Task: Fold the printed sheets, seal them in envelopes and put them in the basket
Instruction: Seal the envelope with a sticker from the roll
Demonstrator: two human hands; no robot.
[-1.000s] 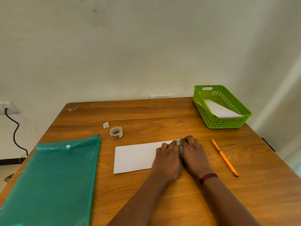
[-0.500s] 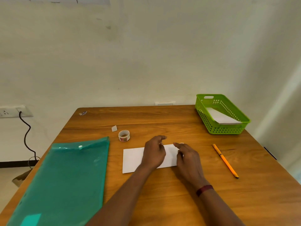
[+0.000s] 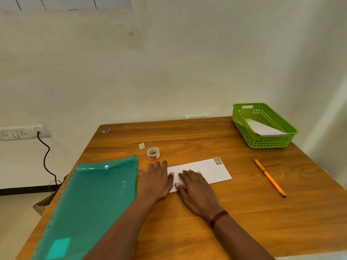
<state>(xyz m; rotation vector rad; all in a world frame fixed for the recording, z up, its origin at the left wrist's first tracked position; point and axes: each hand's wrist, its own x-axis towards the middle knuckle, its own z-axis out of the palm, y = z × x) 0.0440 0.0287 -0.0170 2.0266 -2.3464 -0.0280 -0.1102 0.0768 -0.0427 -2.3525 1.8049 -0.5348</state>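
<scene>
Now both hands have slid from the envelope's [image 3: 204, 170] right end to its left end. The left hand [image 3: 155, 180] lies flat and open at that edge; the right hand [image 3: 197, 188] rests open on the paper, gripping nothing. The stamp [image 3: 217, 161] sits uncovered, so this mid-bench envelope looks ready for the basket [image 3: 266, 142] at the far right corner.

A white envelope [image 3: 204, 171] is showing a teal-and-orange stamp [image 3: 217, 161]. At the brown wood-grain table's [image 3: 244, 231] far right corner, a lime-green basket [image 3: 262, 142] is displaying gridded holes. A translucent teal folder [image 3: 90, 203] is lying along the left edge, and an orange pencil [image 3: 269, 177] is lying toward the right.
</scene>
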